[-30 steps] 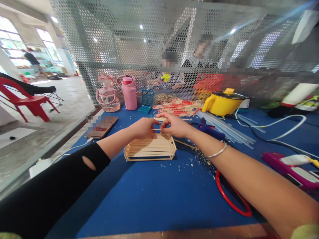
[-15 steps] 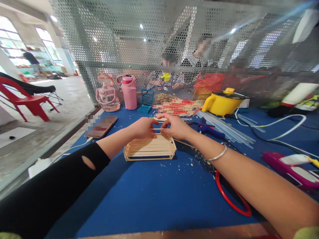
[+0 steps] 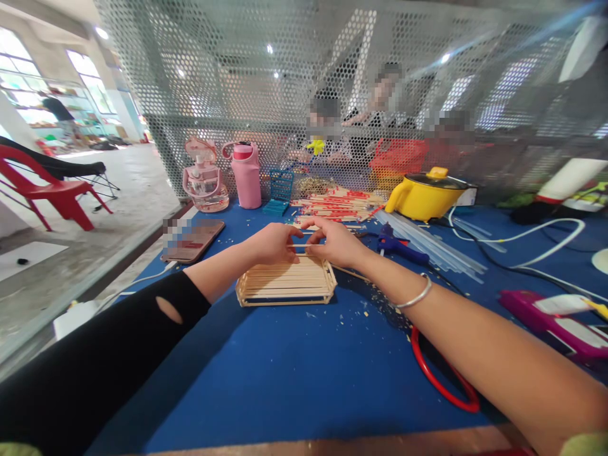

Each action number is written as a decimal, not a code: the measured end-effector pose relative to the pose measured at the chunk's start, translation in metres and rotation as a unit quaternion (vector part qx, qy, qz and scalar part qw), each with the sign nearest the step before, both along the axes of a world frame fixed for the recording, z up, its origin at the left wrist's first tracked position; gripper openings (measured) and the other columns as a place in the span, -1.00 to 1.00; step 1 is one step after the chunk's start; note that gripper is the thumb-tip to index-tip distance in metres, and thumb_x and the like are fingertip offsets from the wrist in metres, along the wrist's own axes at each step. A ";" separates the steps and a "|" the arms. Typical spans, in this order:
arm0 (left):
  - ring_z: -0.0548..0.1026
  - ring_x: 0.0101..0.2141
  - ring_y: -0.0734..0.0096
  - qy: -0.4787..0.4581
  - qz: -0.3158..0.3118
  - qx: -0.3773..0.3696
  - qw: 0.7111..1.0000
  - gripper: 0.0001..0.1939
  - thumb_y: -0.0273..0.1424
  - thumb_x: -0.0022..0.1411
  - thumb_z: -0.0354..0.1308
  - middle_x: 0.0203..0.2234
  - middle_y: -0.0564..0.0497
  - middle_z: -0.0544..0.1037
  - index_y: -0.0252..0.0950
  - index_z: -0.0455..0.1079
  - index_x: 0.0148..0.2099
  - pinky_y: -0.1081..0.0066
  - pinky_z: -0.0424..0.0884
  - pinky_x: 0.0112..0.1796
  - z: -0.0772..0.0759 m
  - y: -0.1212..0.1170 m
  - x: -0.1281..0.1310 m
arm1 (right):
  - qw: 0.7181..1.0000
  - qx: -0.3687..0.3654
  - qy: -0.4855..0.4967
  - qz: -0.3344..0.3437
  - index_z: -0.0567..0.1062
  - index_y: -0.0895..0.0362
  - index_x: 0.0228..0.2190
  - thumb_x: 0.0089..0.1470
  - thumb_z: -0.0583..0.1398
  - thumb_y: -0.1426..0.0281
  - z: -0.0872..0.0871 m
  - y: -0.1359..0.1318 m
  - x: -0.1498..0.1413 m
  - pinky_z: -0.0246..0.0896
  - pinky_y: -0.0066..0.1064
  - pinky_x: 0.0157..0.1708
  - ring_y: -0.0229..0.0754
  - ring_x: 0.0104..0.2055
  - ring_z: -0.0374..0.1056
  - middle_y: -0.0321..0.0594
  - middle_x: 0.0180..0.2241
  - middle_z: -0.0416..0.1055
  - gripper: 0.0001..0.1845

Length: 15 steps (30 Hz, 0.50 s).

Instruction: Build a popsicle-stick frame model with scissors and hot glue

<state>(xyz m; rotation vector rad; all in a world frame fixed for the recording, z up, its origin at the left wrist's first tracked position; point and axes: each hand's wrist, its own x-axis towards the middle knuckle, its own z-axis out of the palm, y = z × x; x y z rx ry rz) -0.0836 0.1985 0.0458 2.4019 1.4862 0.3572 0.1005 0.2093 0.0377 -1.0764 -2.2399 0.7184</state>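
On the blue tabletop lies a small slatted frame [image 3: 285,282] built of thin wooden sticks, with raised rails at its ends. At its far edge a thin wooden stick [image 3: 304,246] runs crosswise between my hands. My left hand [image 3: 278,244] pinches the left part of this stick, fingers curled over the frame. The right part is pinched by my right hand [image 3: 332,240], thumb and fingers bent. My fingers partly hide the stick's ends, and I cannot tell whether it touches the frame.
Behind my hands lies a pile of red-tipped sticks [image 3: 339,204]. A blue glue gun [image 3: 403,248] and clear glue sticks [image 3: 432,247] are to the right, near a yellow pot [image 3: 430,197]. A phone [image 3: 202,240] and pink bottles [image 3: 247,177] stand left. Perforated metal mesh [image 3: 266,82] closes the back.
My hands, the stick and the frame show almost no movement. Behind the mesh, a person has raised an arm.
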 end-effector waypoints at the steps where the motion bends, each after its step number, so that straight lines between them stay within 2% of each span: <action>1: 0.52 -0.34 0.31 0.004 0.000 0.001 1.000 -0.33 -0.29 -0.07 0.26 -0.34 -0.01 0.58 -0.31 0.31 0.13 0.47 0.31 -0.35 0.000 0.000 0.000 | 1.000 -0.002 0.001 0.001 0.34 0.08 -0.16 -0.17 0.21 0.49 0.000 0.000 0.000 0.15 -0.46 -0.40 -0.29 -0.47 0.32 -0.37 -0.51 0.41 -0.56; 7: 0.51 -0.35 0.31 0.011 -0.004 0.016 1.000 -0.36 -0.27 -0.05 0.25 -0.35 0.00 0.57 -0.29 0.33 0.12 0.47 0.28 -0.37 0.000 -0.001 0.000 | 0.999 -0.031 0.013 0.006 0.32 0.09 -0.18 -0.17 0.20 0.47 -0.002 0.001 0.000 0.13 -0.49 -0.47 -0.31 -0.52 0.27 -0.40 -0.54 0.38 -0.58; 15: 0.51 -0.35 0.31 0.000 -0.011 0.005 1.000 -0.36 -0.28 -0.06 0.26 -0.38 0.02 0.58 -0.30 0.32 0.12 0.47 0.27 -0.38 0.000 0.000 -0.001 | 1.000 -0.028 -0.002 -0.004 0.32 0.08 -0.17 -0.17 0.21 0.49 0.000 0.001 -0.002 0.12 -0.49 -0.46 -0.32 -0.52 0.28 -0.39 -0.53 0.41 -0.57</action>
